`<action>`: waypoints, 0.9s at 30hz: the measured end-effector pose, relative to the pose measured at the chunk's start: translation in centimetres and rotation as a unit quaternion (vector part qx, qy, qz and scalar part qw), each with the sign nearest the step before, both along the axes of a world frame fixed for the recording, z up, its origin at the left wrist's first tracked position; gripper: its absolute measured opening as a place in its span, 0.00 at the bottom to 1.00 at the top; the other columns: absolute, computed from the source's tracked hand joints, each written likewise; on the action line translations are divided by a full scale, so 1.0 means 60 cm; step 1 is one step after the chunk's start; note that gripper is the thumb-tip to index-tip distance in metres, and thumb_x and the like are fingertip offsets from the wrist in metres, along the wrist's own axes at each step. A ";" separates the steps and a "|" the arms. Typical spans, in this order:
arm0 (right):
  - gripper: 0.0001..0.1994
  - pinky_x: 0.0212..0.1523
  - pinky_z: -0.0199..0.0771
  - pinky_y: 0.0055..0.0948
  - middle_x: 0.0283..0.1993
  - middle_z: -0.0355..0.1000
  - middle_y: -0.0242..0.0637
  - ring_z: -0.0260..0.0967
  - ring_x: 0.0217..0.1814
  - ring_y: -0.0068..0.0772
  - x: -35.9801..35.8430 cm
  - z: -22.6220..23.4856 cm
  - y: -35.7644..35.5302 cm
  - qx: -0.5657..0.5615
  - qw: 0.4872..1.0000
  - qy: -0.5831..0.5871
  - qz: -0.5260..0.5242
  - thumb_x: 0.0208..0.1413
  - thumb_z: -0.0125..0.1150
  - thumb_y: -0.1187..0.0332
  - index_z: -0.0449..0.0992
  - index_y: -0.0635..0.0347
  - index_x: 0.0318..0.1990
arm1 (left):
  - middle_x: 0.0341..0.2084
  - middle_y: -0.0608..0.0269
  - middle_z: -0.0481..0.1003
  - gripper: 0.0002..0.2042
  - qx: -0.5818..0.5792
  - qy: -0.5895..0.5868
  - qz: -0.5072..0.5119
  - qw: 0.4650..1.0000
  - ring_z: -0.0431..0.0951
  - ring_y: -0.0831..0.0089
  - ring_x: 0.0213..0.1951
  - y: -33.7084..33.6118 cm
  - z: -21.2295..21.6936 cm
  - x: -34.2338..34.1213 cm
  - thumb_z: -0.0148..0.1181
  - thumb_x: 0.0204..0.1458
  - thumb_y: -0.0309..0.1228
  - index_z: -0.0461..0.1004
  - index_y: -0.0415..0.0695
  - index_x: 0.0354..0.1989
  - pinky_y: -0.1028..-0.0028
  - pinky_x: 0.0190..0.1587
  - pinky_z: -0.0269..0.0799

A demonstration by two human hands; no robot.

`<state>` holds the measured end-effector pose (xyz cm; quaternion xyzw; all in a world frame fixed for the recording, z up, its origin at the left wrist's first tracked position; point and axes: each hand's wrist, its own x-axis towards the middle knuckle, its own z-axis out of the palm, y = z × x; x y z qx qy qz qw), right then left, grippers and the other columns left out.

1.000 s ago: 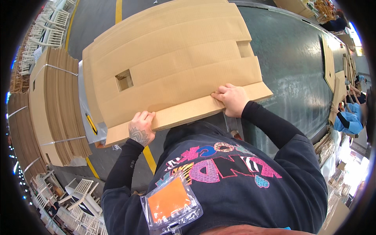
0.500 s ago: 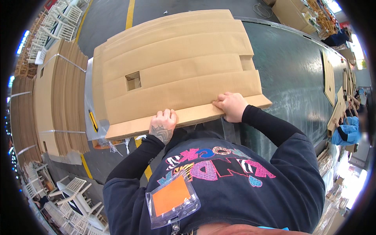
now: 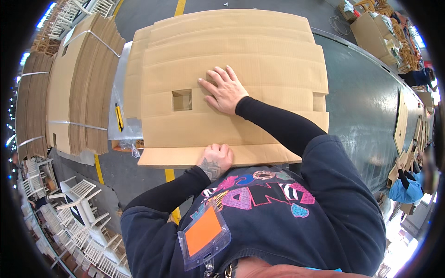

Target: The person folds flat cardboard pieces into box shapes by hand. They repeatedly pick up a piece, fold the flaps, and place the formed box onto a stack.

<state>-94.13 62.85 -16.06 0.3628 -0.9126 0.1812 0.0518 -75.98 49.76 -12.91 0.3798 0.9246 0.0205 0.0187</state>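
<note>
A large flat brown cardboard sheet (image 3: 259,55) with a square cut-out hole lies in front of me, on top of other flat sheets. My left hand (image 3: 214,158) grips its near edge, fingers curled over the flap. My right hand (image 3: 225,89) lies flat and spread on the sheet's middle, just right of the square hole, pressing on it.
Tall bundles of strapped flat cardboard (image 3: 74,88) stand at the left. A long dark conveyor belt (image 3: 366,106) runs at the right, with cardboard pieces and another person in blue (image 3: 408,187) beside it. White chairs (image 3: 79,217) are stacked at lower left. An orange badge (image 3: 204,231) hangs on my chest.
My right hand left the sheet's near edge and moved forward onto its middle, now flat. The sheet has tilted down and shifted right. My left hand stays on the near edge.
</note>
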 end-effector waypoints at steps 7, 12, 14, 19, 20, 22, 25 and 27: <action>0.28 0.74 0.41 0.63 0.69 0.58 0.45 0.49 0.75 0.50 -0.008 -0.008 0.000 0.006 1.000 -0.008 -0.009 0.61 0.53 0.50 0.65 0.45 0.67 | 0.24 0.57 0.75 0.06 -0.009 -0.200 -0.082 0.976 0.80 0.62 0.25 -0.014 0.072 -0.075 0.59 0.45 0.31 0.76 0.41 0.28 0.65 0.23 0.75; 0.28 0.74 0.41 0.63 0.69 0.60 0.42 0.49 0.76 0.47 -0.001 -0.013 0.010 -0.015 1.000 -0.013 -0.017 0.56 0.58 0.54 0.67 0.42 0.66 | 0.21 0.56 0.75 0.06 0.042 -0.195 -0.122 0.972 0.80 0.63 0.23 0.000 0.167 -0.167 0.60 0.43 0.29 0.77 0.41 0.28 0.67 0.25 0.75; 0.28 0.74 0.42 0.62 0.69 0.60 0.42 0.49 0.76 0.47 -0.005 -0.005 0.006 -0.022 1.000 -0.007 -0.017 0.57 0.58 0.55 0.67 0.42 0.66 | 0.21 0.57 0.74 0.06 0.031 -0.188 -0.128 0.973 0.79 0.66 0.22 -0.004 0.179 -0.167 0.59 0.42 0.30 0.77 0.40 0.27 0.69 0.24 0.74; 0.26 0.73 0.46 0.62 0.68 0.61 0.43 0.52 0.74 0.48 -0.023 0.005 0.004 -0.020 0.999 0.025 -0.024 0.58 0.57 0.56 0.69 0.45 0.64 | 0.20 0.56 0.75 0.05 0.036 -0.136 -0.133 0.981 0.80 0.64 0.23 -0.010 0.160 -0.145 0.60 0.43 0.29 0.78 0.42 0.25 0.69 0.25 0.75; 0.25 0.73 0.46 0.62 0.67 0.62 0.43 0.52 0.74 0.48 -0.022 0.004 0.002 -0.028 0.999 0.036 -0.025 0.58 0.57 0.57 0.70 0.45 0.64 | 0.20 0.57 0.74 0.05 0.032 -0.116 -0.137 0.983 0.80 0.64 0.23 -0.011 0.151 -0.134 0.60 0.43 0.30 0.78 0.42 0.26 0.69 0.24 0.74; 0.24 0.72 0.49 0.62 0.65 0.64 0.43 0.55 0.72 0.49 -0.022 0.002 0.000 -0.042 0.997 0.057 -0.020 0.57 0.58 0.58 0.72 0.48 0.61 | 0.22 0.58 0.72 0.08 0.011 -0.077 -0.123 0.989 0.77 0.66 0.23 -0.015 0.129 -0.100 0.59 0.44 0.30 0.77 0.40 0.29 0.69 0.23 0.72; 0.22 0.72 0.50 0.63 0.64 0.65 0.43 0.55 0.72 0.49 -0.039 -0.005 0.003 -0.073 0.995 0.066 -0.003 0.56 0.60 0.58 0.74 0.50 0.58 | 0.25 0.59 0.70 0.13 -0.015 -0.023 -0.096 0.995 0.75 0.68 0.25 -0.016 0.103 -0.080 0.57 0.44 0.31 0.77 0.35 0.35 0.71 0.23 0.69; 0.17 0.68 0.59 0.52 0.56 0.70 0.41 0.62 0.65 0.45 -0.059 -0.001 0.009 -0.088 0.993 0.083 0.013 0.55 0.60 0.61 0.77 0.53 0.51 | 0.26 0.59 0.69 0.13 0.001 0.002 -0.083 0.997 0.75 0.67 0.26 -0.010 0.093 -0.078 0.57 0.45 0.31 0.77 0.34 0.36 0.71 0.24 0.69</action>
